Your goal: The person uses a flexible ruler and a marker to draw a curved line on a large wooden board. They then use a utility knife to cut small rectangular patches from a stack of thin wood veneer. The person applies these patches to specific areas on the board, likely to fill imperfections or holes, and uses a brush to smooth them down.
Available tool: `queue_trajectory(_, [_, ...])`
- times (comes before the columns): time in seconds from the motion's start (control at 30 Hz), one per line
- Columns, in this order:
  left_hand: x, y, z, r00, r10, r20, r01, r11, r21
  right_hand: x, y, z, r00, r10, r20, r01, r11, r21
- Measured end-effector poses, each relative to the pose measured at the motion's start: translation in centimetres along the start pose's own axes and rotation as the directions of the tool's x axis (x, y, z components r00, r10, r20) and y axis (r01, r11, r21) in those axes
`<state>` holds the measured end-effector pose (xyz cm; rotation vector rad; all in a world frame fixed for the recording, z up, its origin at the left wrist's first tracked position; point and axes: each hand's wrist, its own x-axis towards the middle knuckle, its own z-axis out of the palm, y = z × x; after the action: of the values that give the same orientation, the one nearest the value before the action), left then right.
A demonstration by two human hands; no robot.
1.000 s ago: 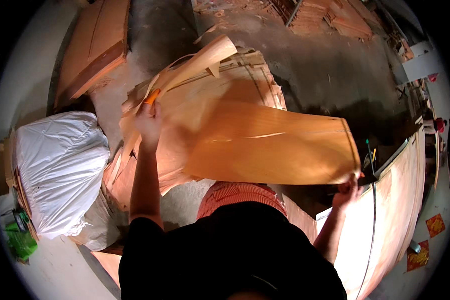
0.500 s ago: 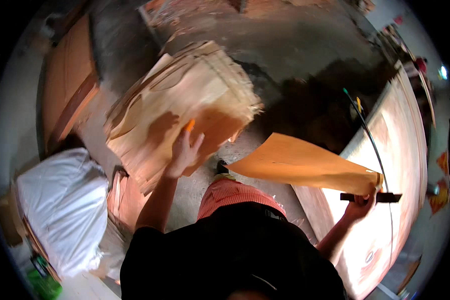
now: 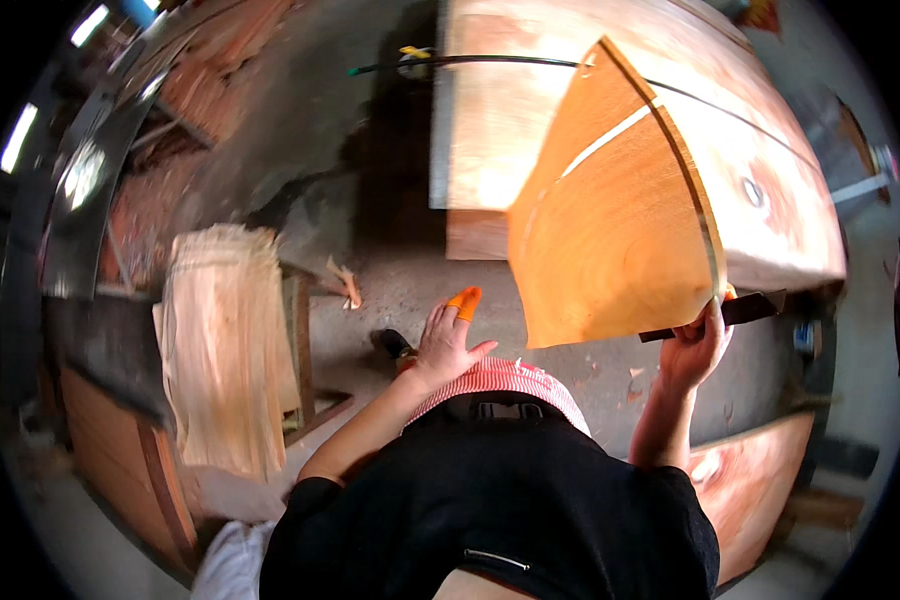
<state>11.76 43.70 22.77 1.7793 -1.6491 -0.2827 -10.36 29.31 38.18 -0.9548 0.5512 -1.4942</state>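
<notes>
A curved sheet of orange-brown wood veneer (image 3: 610, 240) stands up from my right hand (image 3: 698, 345), whose fingers are closed round its near corner. A bright pale line crosses the sheet's upper part. The same hand also grips a dark, flat, blade-like tool (image 3: 755, 309), which sticks out to both sides of the fist. My left hand (image 3: 446, 345) is empty in front of my waist, fingers apart, with an orange cover (image 3: 465, 302) on one finger. It is nearest to my red-striped clothing (image 3: 545, 385).
A large stack of pale wood panels (image 3: 485, 140) lies ahead on the right, with a thin black rod or tube (image 3: 510, 60) across it. At left is a pile of veneer sheets (image 3: 225, 350), beside a brown board (image 3: 115, 445) and white sheeting (image 3: 232, 560). Another panel (image 3: 760, 480) lies lower right.
My view has turned right, so the veneer pile now appears further left. My left hand has come away from above that pile to my waist. The held veneer sheet now stands more upright.
</notes>
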Motion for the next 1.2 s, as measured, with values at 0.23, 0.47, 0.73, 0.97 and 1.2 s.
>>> queue_trajectory(0.23, [6.8,6.0,9.7,0.997,0.072,0.022,-0.066,0.978,-0.2,-1.3,-9.5,-12.3,0.978,-0.183,-0.1,0.165,0.973,-0.163])
queue_trajectory(0.47, [18.9,9.3,21.4,0.827,0.293,0.479,0.085,0.777,-0.623,-2.3,-13.5,-24.0,0.917,-0.263,-0.3,0.168,0.937,-0.307])
queue_trajectory(0.73, [27.2,19.8,39.1,0.288,0.437,0.852,0.648,0.567,-0.509,2.5,-16.4,-34.9,0.735,-0.319,-0.599,0.09,0.921,-0.38])
queue_trajectory(0.97, [35.4,25.9,45.9,0.298,0.408,0.863,0.647,0.578,-0.497,5.7,-20.5,-42.2,0.607,-0.347,-0.715,-0.006,0.898,-0.44])
queue_trajectory(1.2, [43.2,34.3,49.1,0.391,0.439,0.809,0.477,0.656,-0.585,9.7,-23.4,-48.9,0.426,-0.382,-0.82,-0.073,0.889,-0.452])
